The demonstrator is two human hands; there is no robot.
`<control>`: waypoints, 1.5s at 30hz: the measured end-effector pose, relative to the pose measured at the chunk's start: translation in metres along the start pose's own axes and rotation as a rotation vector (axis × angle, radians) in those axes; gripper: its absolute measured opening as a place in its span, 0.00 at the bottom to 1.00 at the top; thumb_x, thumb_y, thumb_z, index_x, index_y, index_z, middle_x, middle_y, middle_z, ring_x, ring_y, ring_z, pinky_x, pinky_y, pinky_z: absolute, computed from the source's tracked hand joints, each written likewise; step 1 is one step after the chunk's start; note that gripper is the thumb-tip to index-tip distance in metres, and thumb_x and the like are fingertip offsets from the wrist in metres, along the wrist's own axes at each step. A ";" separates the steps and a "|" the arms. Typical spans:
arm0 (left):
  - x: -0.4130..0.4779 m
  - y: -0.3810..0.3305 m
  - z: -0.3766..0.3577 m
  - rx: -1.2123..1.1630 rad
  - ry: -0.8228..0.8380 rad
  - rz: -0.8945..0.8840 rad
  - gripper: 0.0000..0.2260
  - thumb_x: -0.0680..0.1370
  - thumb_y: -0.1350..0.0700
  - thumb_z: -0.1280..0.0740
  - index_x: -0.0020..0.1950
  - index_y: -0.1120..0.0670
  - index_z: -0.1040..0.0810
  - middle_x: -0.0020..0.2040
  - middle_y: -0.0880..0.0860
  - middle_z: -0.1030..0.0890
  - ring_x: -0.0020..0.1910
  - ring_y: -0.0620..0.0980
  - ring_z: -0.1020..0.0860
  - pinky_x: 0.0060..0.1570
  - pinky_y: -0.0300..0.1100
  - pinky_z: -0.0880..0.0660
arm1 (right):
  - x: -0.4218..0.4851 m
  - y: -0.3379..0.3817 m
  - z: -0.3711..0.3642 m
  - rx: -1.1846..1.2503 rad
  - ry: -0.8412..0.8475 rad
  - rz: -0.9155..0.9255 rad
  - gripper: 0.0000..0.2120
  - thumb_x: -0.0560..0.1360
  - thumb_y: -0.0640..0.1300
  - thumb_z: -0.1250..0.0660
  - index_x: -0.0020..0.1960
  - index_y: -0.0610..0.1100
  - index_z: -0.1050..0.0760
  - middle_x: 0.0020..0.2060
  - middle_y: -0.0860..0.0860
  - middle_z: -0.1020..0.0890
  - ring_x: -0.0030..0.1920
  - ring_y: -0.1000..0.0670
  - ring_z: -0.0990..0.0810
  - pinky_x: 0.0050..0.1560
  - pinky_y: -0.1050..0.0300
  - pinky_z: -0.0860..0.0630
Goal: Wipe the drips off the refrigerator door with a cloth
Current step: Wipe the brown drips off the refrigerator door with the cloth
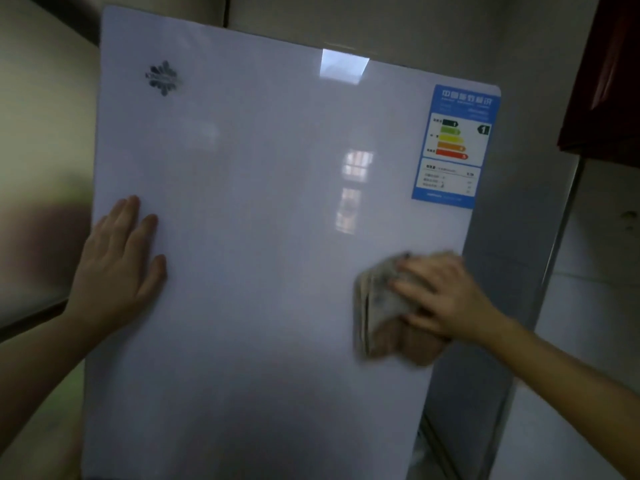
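The glossy white refrigerator door [263, 209] fills most of the head view. My right hand [440, 292] presses a folded brownish cloth [381, 317] flat against the door near its right edge, below the label. My left hand [119, 258] lies flat on the door's left side with fingers spread, holding nothing. The picture is blurred and I cannot make out any drips on the surface.
A blue energy label [453, 147] sticks to the door's upper right and a silver emblem [162, 78] to its upper left. The grey fridge side [502, 271] runs along the right. A dark red cabinet [609, 81] hangs at upper right, above white tiles [588, 306].
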State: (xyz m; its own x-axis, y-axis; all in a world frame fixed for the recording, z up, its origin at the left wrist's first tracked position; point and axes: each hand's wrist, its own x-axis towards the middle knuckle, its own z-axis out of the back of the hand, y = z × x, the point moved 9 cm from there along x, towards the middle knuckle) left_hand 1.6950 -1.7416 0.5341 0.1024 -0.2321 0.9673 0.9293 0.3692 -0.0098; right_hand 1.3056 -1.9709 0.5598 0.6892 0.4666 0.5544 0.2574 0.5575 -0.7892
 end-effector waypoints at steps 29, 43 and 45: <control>-0.003 0.015 0.009 0.116 -0.021 -0.197 0.26 0.83 0.46 0.43 0.78 0.57 0.36 0.79 0.62 0.39 0.78 0.61 0.37 0.73 0.53 0.37 | 0.224 0.034 -0.019 0.134 -0.169 -0.349 0.24 0.74 0.55 0.28 0.67 0.46 0.22 0.67 0.42 0.24 0.65 0.38 0.26 0.62 0.44 0.33; -0.023 0.043 0.017 0.060 -0.090 -0.227 0.22 0.83 0.48 0.39 0.75 0.57 0.29 0.76 0.63 0.33 0.76 0.60 0.33 0.73 0.51 0.31 | 0.267 0.128 -0.056 0.172 -0.123 -0.109 0.22 0.77 0.57 0.32 0.66 0.45 0.21 0.65 0.40 0.20 0.61 0.37 0.21 0.60 0.44 0.29; -0.024 0.042 0.015 0.043 -0.087 -0.234 0.22 0.83 0.48 0.39 0.74 0.58 0.29 0.77 0.63 0.33 0.76 0.60 0.33 0.73 0.51 0.32 | 0.293 0.098 -0.044 0.166 -0.168 -0.290 0.23 0.75 0.56 0.29 0.66 0.46 0.22 0.66 0.41 0.22 0.63 0.37 0.23 0.61 0.43 0.31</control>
State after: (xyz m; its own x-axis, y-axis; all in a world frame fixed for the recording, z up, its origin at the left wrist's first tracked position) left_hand 1.7257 -1.7068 0.5141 -0.1459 -0.2383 0.9602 0.9079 0.3534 0.2257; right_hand 1.5623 -1.8096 0.6331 0.4798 0.3715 0.7948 0.3030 0.7800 -0.5475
